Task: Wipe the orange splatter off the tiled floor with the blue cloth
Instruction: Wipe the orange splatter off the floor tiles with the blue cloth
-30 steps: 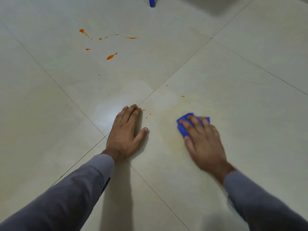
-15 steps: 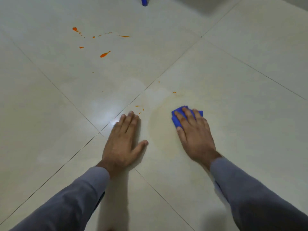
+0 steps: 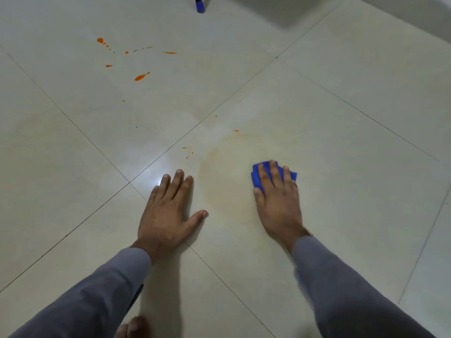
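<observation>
2 hands are on the tiled floor, both in grey sleeves. Right hand: fingers straight and flat, pressing the blue cloth down against the tile; the cloth is folded small and shows only under and around the fingertips, at 12 o'clock from the palm. Left hand: flat on the floor, fingers extended and close together, thumb spread toward 3 o'clock, holding nothing; its palm lies across a grout line near a 4-tile junction. Between the 2 hands, a faint, pale orange smear forms a rounded patch on the tile, touching the cloth at the cloth's 9 o'clock side. At 12 o'clock from the left hand's fingertips, a few small orange flecks sit just beside the grout line. The main orange splatter lies well apart, at 11 o'clock from the left hand, as several separate drops and streaks on the far tile. A blue object stands at the top edge of the view, at 12 o'clock; its identity cannot be determined. A bright light reflection sits on the floor just beside the left fingertips.
</observation>
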